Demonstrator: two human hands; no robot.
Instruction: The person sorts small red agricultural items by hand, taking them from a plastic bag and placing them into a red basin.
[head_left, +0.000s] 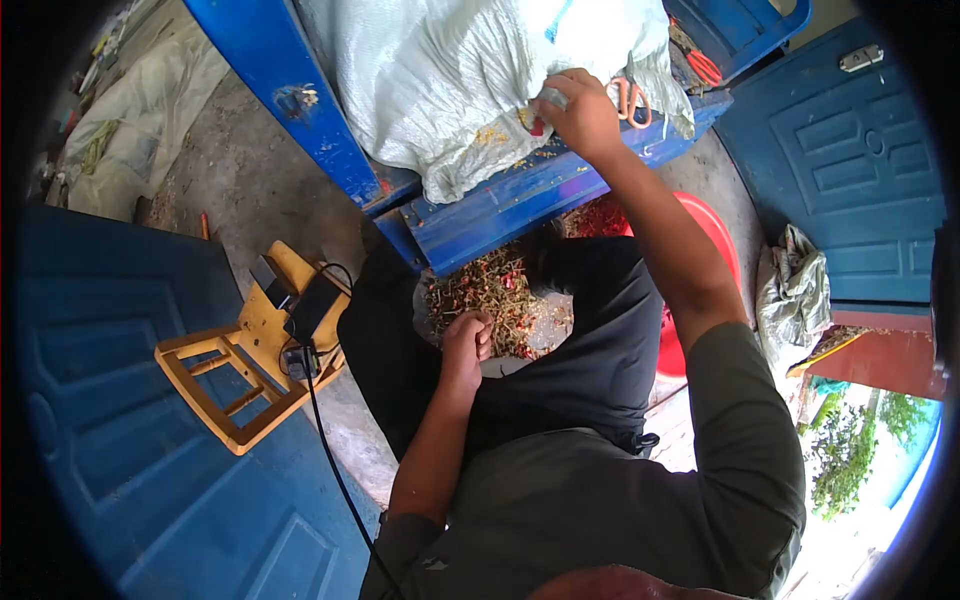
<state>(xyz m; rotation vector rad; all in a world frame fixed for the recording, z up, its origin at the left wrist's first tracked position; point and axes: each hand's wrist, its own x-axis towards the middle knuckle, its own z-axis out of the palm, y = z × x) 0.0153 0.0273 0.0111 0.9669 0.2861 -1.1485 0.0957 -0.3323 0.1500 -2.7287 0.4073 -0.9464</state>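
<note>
My right hand (582, 112) reaches to the blue cart, fingers closed and pinched at the opening of a white woven sack (430, 80). A small red bit and yellow seed-like crumbs show at its fingertips; what it holds is partly hidden. Orange-handled scissors (630, 102) lie just right of that hand. Between the legs, my left hand (468, 342) is curled into a fist above a heap of dry stems with red bits (487, 295). Its fingers hide whatever may be inside. Red pieces like dried chilies (600, 217) show below the cart's edge.
The blue cart's edge (540, 205) crosses in front of the knees. A red basin (715, 235) stands by the right leg. A wooden chair (250, 370) with black devices and a cable is at left. Another red-handled tool (704, 68) lies on the cart. Blue doors (840, 150) flank both sides.
</note>
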